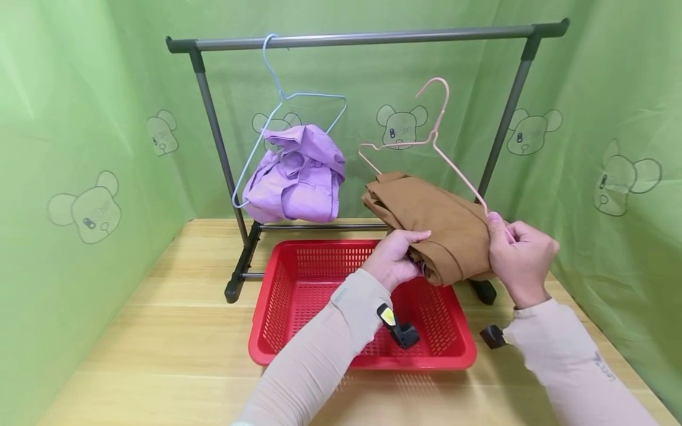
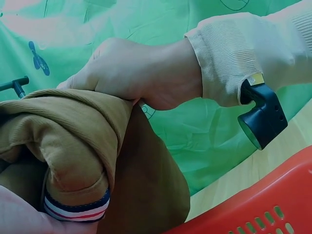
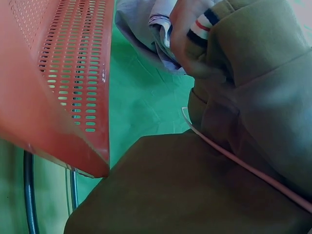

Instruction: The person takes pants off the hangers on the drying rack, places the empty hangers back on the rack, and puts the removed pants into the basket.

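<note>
My right hand (image 1: 524,257) grips the lower right corner of a pink wire hanger (image 1: 460,171), thumb laid along the wire. A folded brown garment (image 1: 434,222) hangs over the hanger's lower part, its right edge against that hand. From below left, my left hand (image 1: 395,257) pinches the garment's near fold, thumb on top, other fingers partly hidden beneath. In the left wrist view a navy, white and red striped band (image 2: 78,209) shows on the garment beside the left hand. The hanger's hook is free, below the rail (image 1: 373,39).
A purple garment (image 1: 303,183) hangs on a blue hanger (image 1: 282,92) at the rail's left. Below my hands, a red perforated basket (image 1: 261,319) stands on the wooden table (image 1: 160,331). Green printed curtains (image 1: 80,118) enclose the sides and back.
</note>
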A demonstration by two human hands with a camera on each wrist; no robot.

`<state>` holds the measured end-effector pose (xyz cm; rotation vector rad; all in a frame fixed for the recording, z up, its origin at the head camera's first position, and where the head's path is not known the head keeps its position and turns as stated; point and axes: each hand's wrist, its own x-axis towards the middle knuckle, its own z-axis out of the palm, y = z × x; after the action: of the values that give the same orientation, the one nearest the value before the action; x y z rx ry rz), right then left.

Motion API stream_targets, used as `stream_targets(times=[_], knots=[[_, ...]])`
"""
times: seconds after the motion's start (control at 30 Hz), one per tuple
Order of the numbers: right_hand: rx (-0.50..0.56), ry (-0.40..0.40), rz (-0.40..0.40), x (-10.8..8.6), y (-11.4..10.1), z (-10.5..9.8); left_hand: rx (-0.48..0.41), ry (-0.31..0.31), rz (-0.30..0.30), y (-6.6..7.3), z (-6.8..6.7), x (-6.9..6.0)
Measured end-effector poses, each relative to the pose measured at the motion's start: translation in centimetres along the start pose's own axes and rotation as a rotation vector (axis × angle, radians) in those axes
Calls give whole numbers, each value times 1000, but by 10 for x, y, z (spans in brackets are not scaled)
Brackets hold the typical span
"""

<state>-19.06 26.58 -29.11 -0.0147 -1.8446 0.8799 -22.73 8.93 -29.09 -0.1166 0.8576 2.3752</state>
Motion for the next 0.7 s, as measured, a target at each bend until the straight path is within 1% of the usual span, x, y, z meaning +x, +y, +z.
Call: stream_targets(times=[0.23,0.4,0.53,0.7], knots=[[-12,-4,-8,2,-5,-4,5,-24,-1,2,1,-2],[-8,-5,3,5,-6,-5,20,-44,-4,4,3,-3],[-8,-11,17,7,-6,-5,11,-45,-3,5,3,-4],[-6,-10,25,7,-4,-4,19,-47,16,8,2,-6]])
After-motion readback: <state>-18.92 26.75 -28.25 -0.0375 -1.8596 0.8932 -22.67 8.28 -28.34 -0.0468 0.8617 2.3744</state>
